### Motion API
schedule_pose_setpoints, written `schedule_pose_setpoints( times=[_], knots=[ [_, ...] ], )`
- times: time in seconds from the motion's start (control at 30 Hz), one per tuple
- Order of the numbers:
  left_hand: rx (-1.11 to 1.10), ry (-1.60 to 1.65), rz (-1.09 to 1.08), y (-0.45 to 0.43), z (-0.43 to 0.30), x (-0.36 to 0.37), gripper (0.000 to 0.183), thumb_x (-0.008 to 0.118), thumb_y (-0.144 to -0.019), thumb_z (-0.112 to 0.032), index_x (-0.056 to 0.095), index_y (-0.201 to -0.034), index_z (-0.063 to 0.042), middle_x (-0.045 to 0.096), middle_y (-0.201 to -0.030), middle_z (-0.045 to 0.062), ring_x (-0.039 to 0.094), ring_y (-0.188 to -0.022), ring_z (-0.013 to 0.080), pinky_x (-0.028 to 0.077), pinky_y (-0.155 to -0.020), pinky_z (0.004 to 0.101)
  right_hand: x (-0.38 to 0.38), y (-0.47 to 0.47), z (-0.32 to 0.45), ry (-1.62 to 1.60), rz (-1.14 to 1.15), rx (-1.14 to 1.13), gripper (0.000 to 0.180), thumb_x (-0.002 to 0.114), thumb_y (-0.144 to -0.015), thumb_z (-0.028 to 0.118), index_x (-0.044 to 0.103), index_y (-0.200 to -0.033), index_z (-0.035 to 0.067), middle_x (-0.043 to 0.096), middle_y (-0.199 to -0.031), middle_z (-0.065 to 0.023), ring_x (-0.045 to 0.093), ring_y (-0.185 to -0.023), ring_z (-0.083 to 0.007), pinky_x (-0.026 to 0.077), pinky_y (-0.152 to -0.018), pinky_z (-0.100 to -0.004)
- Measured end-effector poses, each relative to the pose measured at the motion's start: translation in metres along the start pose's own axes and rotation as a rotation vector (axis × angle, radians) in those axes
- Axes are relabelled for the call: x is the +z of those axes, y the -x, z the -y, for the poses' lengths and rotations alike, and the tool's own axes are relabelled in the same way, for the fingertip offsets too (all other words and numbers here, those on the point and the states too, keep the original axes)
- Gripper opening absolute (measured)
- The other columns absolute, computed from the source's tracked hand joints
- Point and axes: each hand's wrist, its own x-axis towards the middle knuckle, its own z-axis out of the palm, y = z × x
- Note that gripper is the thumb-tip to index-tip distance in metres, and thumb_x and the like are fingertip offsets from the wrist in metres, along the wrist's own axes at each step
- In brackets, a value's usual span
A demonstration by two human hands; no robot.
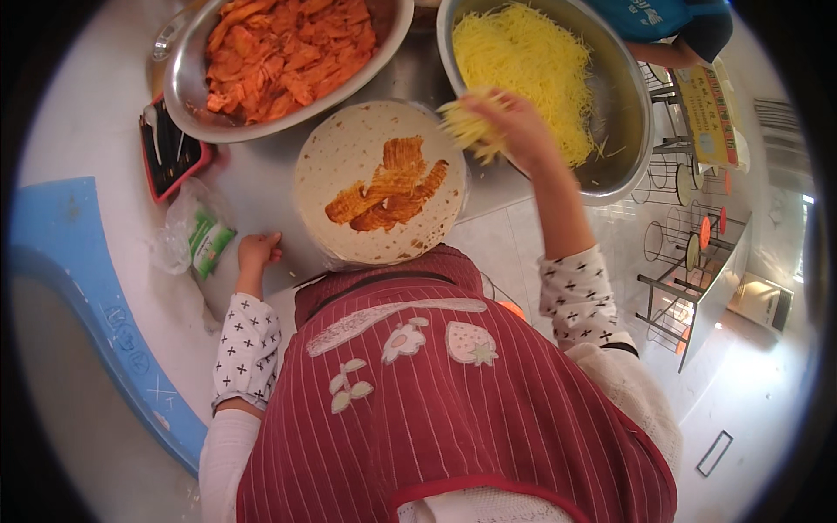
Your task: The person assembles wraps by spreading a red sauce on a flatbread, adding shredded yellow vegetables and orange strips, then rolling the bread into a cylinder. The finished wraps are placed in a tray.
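A round stack of flatbreads [314, 163] lies on the metal table, with brown-orange sauce [392, 189] smeared over the middle of the top one. My right hand [513, 127] is closed on a bunch of yellow shreds [467, 124], held above the right edge of the stack and the near rim of a metal basin [621, 137]. More yellow shreds [523, 59] are heaped in that basin. Left of the stack, my left hand [259, 252] is at the table's edge with its fingers curled; nothing shows in it.
A metal basin [242, 134] of orange-red slices stands at the upper left. Beside it are a red-rimmed black tray [173, 150] with utensils and a plastic bag with a green packet [210, 243]. A person's arm [664, 52] shows at the upper right, near stools [704, 232].
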Motion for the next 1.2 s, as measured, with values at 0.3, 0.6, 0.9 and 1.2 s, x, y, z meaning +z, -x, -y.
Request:
schedule_pose_setpoints(
  times=[0.3, 0.6, 0.9, 1.2],
  knots=[
    [0.044, -0.048, 0.015, 0.008, -0.002, 0.001, 0.035, 0.070, -0.087, -0.029, 0.064, -0.073, 0.002, 0.068, -0.065, 0.011, 0.064, -0.051, 0.0173, 0.052, -0.047, 0.0294, 0.122, 0.004, -0.147, 0.587, 0.101, -0.181, 0.033, 0.068, -0.075, 0.012, 0.067, -0.107, 0.001, 0.067, -0.100, -0.0225, 0.066, -0.091, -0.0345, 0.053, -0.078, -0.0399],
    [0.435, -0.318, -0.277, 0.042, -0.028, 0.024, 0.029, 0.071, -0.085, -0.030, 0.066, -0.082, -0.002, 0.066, -0.066, 0.008, 0.065, -0.057, 0.0237, 0.051, -0.055, 0.0350, 0.047, 0.003, -0.144, 0.822, 0.187, -0.437, 0.052, 0.064, -0.075, 0.004, 0.057, -0.126, 0.005, 0.060, -0.119, -0.0195, 0.060, -0.108, -0.0352, 0.048, -0.093, -0.0385],
    [1.141, -0.410, -0.059, 0.103, -0.105, 0.130, 0.030, 0.070, -0.080, -0.018, 0.065, -0.107, -0.009, 0.063, -0.099, 0.011, 0.063, -0.086, 0.0290, 0.051, -0.076, 0.0373, 0.072, 0.017, -0.151, 0.800, 0.203, -0.350, 0.050, 0.050, -0.074, -0.010, 0.061, -0.120, 0.008, 0.061, -0.118, -0.0172, 0.059, -0.108, -0.0351, 0.049, -0.091, -0.0410],
    [1.151, -0.336, -0.105, 0.113, -0.149, 0.121, 0.030, 0.062, -0.082, -0.008, 0.065, -0.112, -0.010, 0.060, -0.096, 0.010, 0.060, -0.090, 0.0293, 0.049, -0.080, 0.0401, 0.069, 0.016, -0.129, 0.721, 0.039, -0.473, 0.041, 0.054, -0.075, -0.007, 0.065, -0.111, 0.009, 0.063, -0.107, -0.0154, 0.062, -0.098, -0.0342, 0.051, -0.085, -0.0406]
  ],
)
